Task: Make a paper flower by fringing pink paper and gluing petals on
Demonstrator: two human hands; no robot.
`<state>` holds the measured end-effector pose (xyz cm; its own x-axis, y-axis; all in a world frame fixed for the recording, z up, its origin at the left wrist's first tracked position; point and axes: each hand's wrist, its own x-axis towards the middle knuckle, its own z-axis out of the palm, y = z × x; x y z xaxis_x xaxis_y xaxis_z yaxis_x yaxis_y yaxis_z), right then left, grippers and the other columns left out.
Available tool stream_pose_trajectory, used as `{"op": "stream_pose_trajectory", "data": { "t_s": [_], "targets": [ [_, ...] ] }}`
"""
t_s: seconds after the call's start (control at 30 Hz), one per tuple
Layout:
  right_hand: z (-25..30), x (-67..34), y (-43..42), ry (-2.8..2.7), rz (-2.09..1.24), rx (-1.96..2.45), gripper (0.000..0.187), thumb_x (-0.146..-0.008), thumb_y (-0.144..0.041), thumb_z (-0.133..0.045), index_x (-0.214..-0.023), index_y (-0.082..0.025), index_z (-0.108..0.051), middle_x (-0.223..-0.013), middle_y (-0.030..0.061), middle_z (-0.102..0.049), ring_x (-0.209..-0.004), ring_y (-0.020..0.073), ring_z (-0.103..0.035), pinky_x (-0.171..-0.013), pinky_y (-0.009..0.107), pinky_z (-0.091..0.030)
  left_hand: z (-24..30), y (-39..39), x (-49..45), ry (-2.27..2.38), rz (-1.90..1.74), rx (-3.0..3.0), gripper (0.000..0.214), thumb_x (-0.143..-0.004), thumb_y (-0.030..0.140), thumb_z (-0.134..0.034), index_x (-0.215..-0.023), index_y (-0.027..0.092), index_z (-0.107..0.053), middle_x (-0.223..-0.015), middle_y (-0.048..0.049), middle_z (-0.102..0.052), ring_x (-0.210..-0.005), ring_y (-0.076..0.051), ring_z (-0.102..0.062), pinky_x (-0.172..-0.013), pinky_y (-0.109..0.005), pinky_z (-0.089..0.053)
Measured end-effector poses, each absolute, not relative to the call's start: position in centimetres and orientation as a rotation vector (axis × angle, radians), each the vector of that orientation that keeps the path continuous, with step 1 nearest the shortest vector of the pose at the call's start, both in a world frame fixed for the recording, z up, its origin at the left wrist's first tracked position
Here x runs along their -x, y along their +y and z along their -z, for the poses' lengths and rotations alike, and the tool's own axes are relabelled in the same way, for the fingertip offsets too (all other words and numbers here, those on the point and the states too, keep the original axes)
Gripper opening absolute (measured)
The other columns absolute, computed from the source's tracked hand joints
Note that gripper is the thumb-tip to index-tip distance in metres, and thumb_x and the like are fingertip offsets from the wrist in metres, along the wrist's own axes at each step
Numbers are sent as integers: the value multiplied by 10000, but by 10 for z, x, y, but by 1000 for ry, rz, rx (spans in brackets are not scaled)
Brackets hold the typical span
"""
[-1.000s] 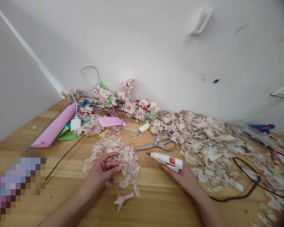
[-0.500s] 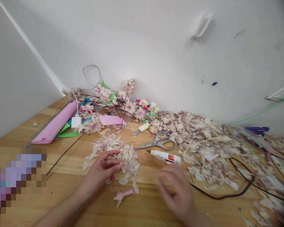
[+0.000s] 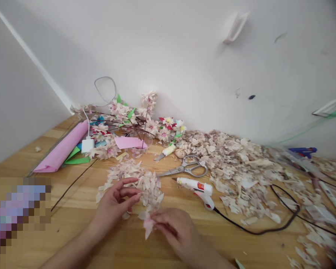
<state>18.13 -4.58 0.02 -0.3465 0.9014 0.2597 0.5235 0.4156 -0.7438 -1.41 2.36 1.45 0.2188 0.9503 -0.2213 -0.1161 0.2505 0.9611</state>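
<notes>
R hand (image 3: pixel 175 228) is closed in a pinch on pink paper petal (image 3: pixel 148 225), low at the pile's edge; a light hold near its base avoids creasing. L hand (image 3: pixel 114 203) half-open, fingertips (image 3: pixel 137 192) by loose petal pile (image 3: pixel 149 190). Count: 2 hands, 1 hot glue gun (image 3: pixel 194 190), 1 pr scissors (image 3: pixel 184 168), both on table.

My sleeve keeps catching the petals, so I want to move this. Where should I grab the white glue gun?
Take the glue gun by its handle, coming from the near right with your fingers around it. The handle angles toward you and the black cord leaves its base, while the tip points away left.
</notes>
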Motion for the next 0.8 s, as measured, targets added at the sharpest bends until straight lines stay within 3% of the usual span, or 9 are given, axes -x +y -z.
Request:
{"op": "stream_pose_trajectory", "data": {
  "t_s": [0.1,0.2,0.33,0.43,0.53,0.67,0.8],
  "targets": [
    [4,-180,-44,-1525,-1313,1251,189,-822,-373,-556,-878,-209,-631,-719,11,-660,-606,131,-599,-581,244,-472,-16,26,17,1106,-962,-1019,468,-601,261,-759,-1008,177,-544,-740,-28,-712,-542,-108,-589,-438,-173,-443],
    [6,-180,-39,-1111,-1680,1123,328,-722,-472,-640,-877,-196,-553,-593,-39,-596,-445,77,-507,-431,184,-397,-19,29,18,1147,-990,-1020,487,-571,280,-775,-990,170,-553,-730,-33,-714,-543,-120,-594,-436,-182,-445],
    [2,-182,-36,-865,-1792,1082,331,-665,-432,-709,-744,-179,-510,-519,-57,-568,-384,44,-442,-362,140,-328,-21,26,15,1170,-1044,-1069,468,-570,296,-771,-978,190,-569,-732,-28,-718,-580,-143,-614,-449,-194,-447],
    [-2,-184,-36,-773,-1892,1044,336,-646,-425,-724,-712,-156,-534,-557,-26,-599,-393,45,-474,-371,147,-361,-22,17,11,1194,-1131,-1184,400,-609,272,-740,-972,213,-585,-722,-21,-720,-555,-145,-610,-458,-207,-438],
    [-2,-186,-35,-750,-1926,992,362,-599,-395,-765,-757,-145,-556,-596,-16,-616,-405,43,-490,-378,146,-381,-22,6,9,1161,-1190,-1414,340,-662,202,-691,-979,266,-588,-713,-3,-720,-641,-173,-643,-559,-239,-477],
    [3,-184,-35,-757,-1851,1040,344,-629,-416,-741,-707,-156,-530,-500,-47,-573,-347,34,-429,-322,133,-339,-24,-4,11,962,-1112,-1823,439,-677,103,-671,-1032,347,-589,-775,15,-731,-776,-194,-661,-780,-294,-475],
    [7,-181,-35,-800,-1780,1094,361,-640,-448,-725,-708,-153,-528,-482,-60,-546,-346,29,-415,-319,126,-312,-27,-7,11,854,-1035,-2005,480,-689,90,-656,-1076,366,-596,-858,-10,-727,-876,-219,-644,-780,-293,-486]
  ]
}}
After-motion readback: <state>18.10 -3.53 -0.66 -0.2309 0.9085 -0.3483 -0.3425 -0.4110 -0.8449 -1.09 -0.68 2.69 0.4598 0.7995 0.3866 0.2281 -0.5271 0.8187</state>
